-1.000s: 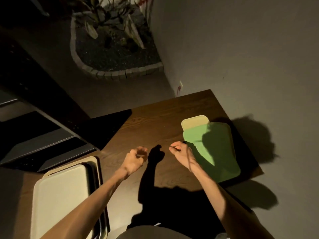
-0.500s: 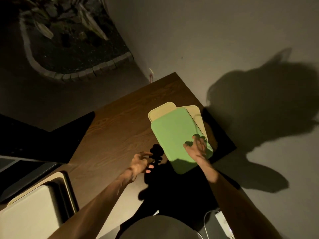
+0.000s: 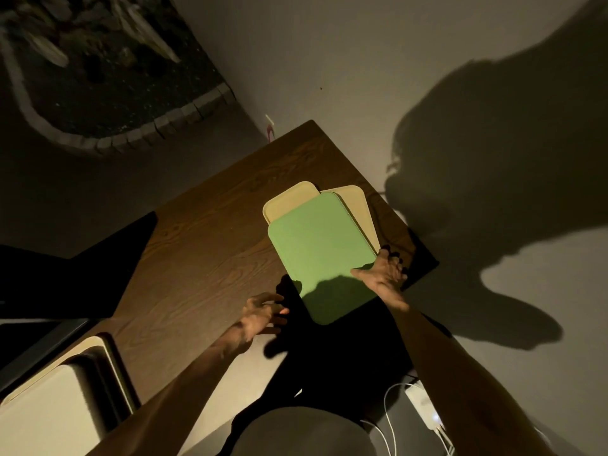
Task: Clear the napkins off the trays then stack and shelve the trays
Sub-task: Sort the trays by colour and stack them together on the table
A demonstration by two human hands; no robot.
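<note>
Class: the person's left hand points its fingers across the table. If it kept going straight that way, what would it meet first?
Probably the near left edge of the green tray; the left hand has only shadowed table before it, though its height is unclear.

My wooden table (image 3: 210, 245) stands against a plain grey wall (image 3: 378, 60), where hard light throws my shadow. Beyond the table's far corner, a brick-edged planter bed (image 3: 108, 77) curves across dim floor.

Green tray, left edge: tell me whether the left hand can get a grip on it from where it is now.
Probably yes. The left hand hovers open over bare table just short of the green tray, nothing between them. The right hand is at the opposite edge.
</note>
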